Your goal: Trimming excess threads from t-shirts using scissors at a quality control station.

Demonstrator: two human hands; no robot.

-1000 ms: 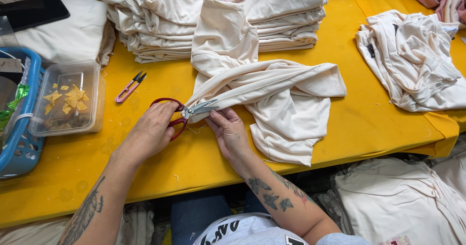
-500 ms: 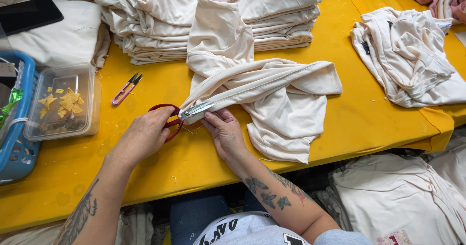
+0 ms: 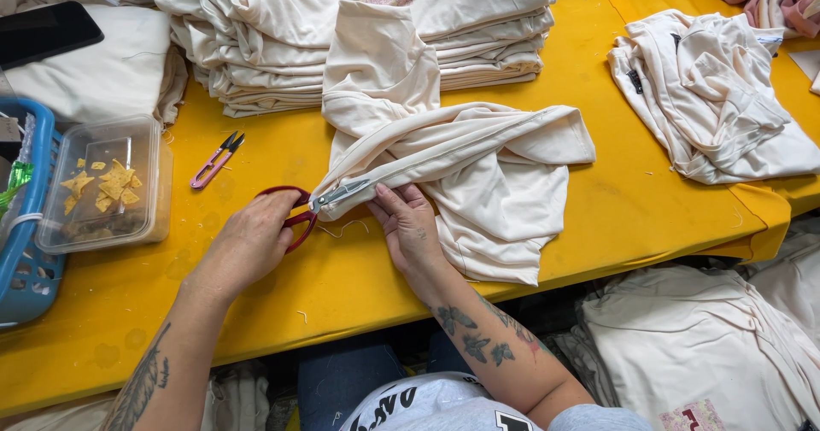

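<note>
**Scissors at the garment edge**

While our left hand point(image 3: 252, 243) grips the red-handled scissors point(image 3: 301, 209), fingers closed through the loops, the blades lie along the folded edge of the cream garment point(image 3: 461, 175) on the yellow table point(image 3: 598, 209). Our right hand point(image 3: 414, 226) presses flat on the cloth just beside the blades, fingers spread, grasping nothing. We note a stack of folded garments point(image 3: 282, 46) behind, small pink snips point(image 3: 218, 159) to the left, and a clear plastic box point(image 3: 107, 183) beside a blue basket point(image 3: 26, 277).

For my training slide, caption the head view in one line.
Left hand works red-handled scissors along a cream garment steadied by the right hand on a yellow table.
</note>
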